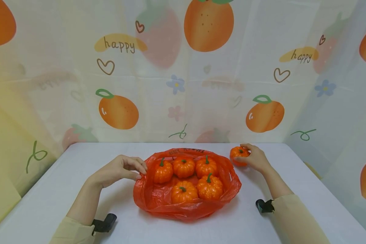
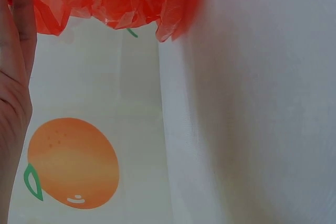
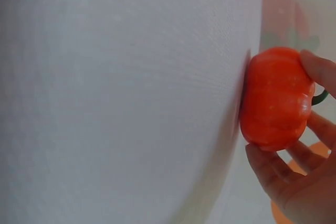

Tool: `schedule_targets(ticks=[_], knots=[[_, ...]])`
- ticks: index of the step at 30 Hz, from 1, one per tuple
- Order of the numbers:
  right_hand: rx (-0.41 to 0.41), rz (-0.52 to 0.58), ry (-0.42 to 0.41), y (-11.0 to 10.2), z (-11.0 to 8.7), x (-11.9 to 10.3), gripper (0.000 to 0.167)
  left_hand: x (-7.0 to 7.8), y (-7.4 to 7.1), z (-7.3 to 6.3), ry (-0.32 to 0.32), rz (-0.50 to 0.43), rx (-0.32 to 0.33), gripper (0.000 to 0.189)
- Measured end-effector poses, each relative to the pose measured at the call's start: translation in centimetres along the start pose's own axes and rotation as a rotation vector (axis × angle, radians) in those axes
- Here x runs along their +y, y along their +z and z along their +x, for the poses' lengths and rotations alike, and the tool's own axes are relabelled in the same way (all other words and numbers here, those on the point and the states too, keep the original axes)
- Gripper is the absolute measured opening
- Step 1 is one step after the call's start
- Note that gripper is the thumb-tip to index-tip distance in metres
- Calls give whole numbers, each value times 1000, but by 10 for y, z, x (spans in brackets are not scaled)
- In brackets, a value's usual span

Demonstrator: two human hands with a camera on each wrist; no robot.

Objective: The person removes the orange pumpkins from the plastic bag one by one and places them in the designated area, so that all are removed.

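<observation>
A red plastic bag lies wide open at the middle of the white table. Inside it sit several small orange pumpkins with green stems, among them a front pumpkin. My left hand pinches the bag's left rim between thumb and fingers; crumpled red film shows at the top of the left wrist view. Beyond the bag's right side, my right hand grips another small pumpkin from its sides. That pumpkin appears to rest on the table, its stem pointing up between the fingers.
The white table ends at a fruit-printed cloth hanging behind it, with more cloth at both sides. A black wrist camera is strapped to the left wrist and another camera to the right.
</observation>
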State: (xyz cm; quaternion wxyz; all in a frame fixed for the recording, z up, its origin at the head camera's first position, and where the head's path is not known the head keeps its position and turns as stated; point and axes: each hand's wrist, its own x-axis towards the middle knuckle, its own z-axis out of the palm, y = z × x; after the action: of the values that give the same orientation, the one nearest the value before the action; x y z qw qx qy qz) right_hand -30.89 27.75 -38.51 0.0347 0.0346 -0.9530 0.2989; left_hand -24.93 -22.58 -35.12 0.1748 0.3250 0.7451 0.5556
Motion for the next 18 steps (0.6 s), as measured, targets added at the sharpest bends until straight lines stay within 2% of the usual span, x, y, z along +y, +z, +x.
schedule_targets(ticks=[18], knots=[[-15, -23, 26, -1, -1, 0, 73, 1, 0, 0, -17, 5, -3, 16]])
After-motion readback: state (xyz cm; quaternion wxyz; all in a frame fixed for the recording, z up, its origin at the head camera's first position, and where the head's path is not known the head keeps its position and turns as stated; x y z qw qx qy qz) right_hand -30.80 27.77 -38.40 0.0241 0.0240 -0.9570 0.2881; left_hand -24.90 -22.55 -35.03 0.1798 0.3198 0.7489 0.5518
